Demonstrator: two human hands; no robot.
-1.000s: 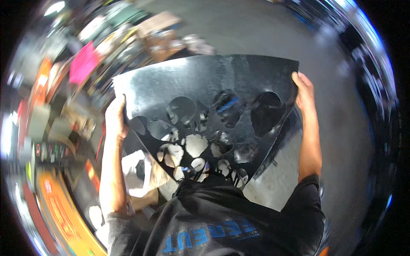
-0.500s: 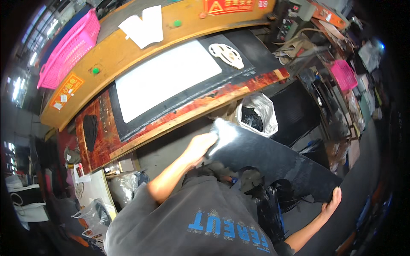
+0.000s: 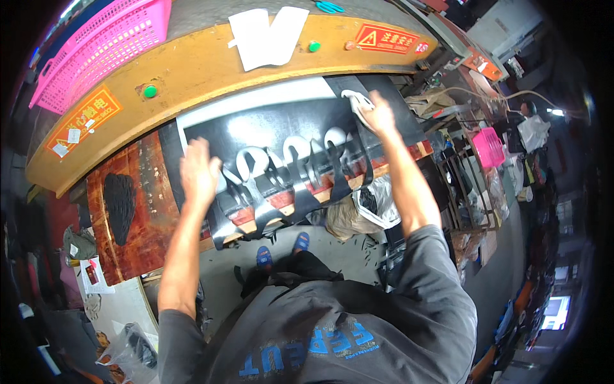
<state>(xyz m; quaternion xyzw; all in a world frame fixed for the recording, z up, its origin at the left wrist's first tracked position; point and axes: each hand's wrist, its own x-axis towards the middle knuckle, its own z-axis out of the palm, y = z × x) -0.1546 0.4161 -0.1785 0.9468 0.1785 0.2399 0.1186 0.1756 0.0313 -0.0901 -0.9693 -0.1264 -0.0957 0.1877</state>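
A glossy black sheet (image 3: pixel 224 131) lies over the white board (image 3: pixel 281 92) on the machine's bed. Its near part has several curved cutouts, and strips of it hang over the wooden front edge. My left hand (image 3: pixel 199 168) rests at the sheet's left side with its fingers stretched out, slightly blurred. At the sheet's far right corner, my right hand (image 3: pixel 378 116) grips a pale cutting die (image 3: pixel 355 102), an outline shape with openings. The fingers partly hide the die.
A yellow beam (image 3: pixel 198 54) with green buttons spans the far side. A bundle of black pieces (image 3: pixel 119 205) lies on the worn red board at left. White bag (image 3: pixel 381 201) stands below the front edge; pink basket (image 3: pixel 105 51) sits far left.
The black sheet has gone from in front of my body onto the white board. My left hand moved left and forward with it; my right hand moved from lower right to the die.
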